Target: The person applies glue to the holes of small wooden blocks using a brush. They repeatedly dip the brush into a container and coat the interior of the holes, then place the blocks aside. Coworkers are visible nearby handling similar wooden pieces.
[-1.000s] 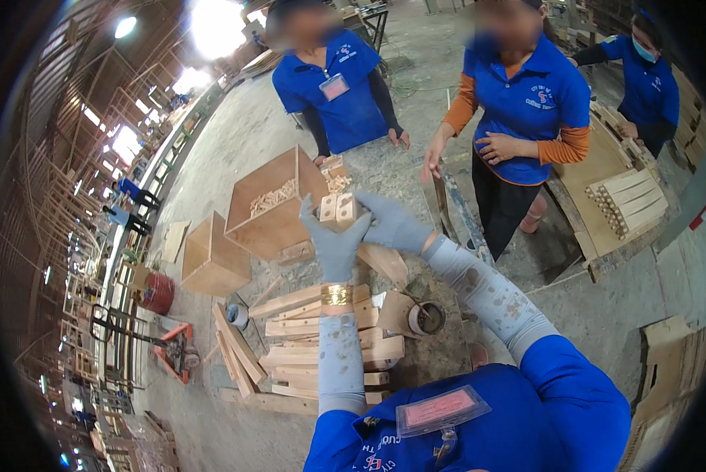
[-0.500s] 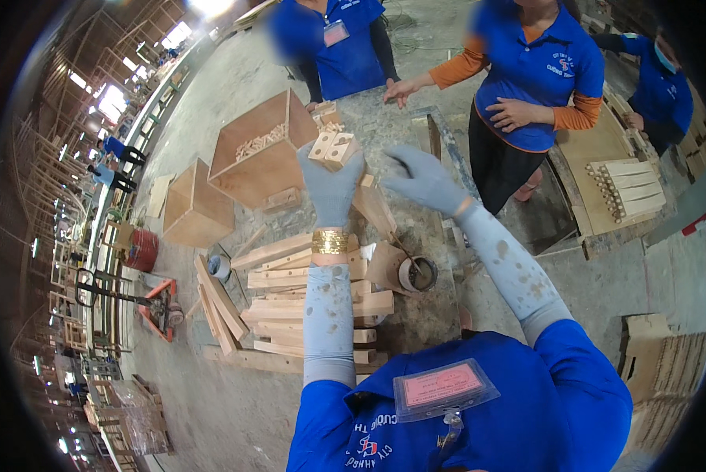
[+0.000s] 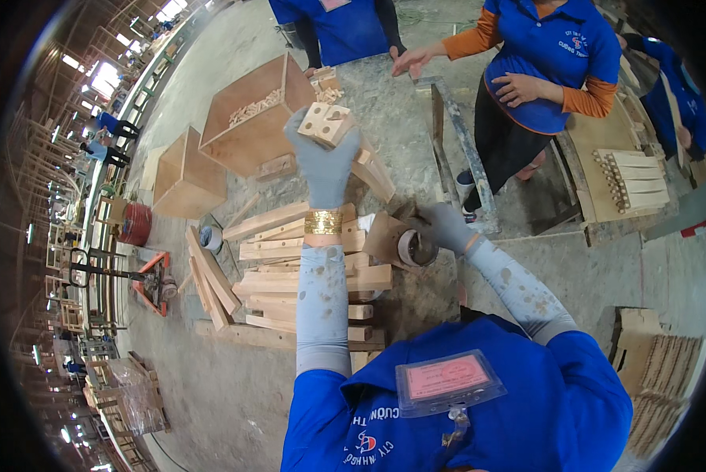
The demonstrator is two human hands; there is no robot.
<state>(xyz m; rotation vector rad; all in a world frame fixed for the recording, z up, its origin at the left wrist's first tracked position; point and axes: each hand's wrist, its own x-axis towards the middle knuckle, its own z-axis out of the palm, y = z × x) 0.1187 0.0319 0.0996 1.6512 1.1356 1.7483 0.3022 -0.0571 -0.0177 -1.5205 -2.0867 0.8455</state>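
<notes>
My left hand, in a grey glove, is closed around square-ended wooden pieces. Their pale end faces, with round drilled holes, point up toward me. My right hand, also gloved, is at the rim of a small round pot with dark contents. Its fingers are bent together over the pot, and what they hold is hidden. A piece of brown cardboard stands against the pot's left side. Just beyond lies a wooden block, slanting out from beside my left hand.
Wooden bars lie in a pile left of the pot. Farther off, a plywood box holds small wooden dowels; another box stands beside it. Two people in blue shirts stand across the worktable. An orange pallet jack is at left.
My right hand has come down and nearer to me, from above the table to the pot. The thin stick that leaned in the pot is now hidden. My left hand keeps its wooden pieces.
</notes>
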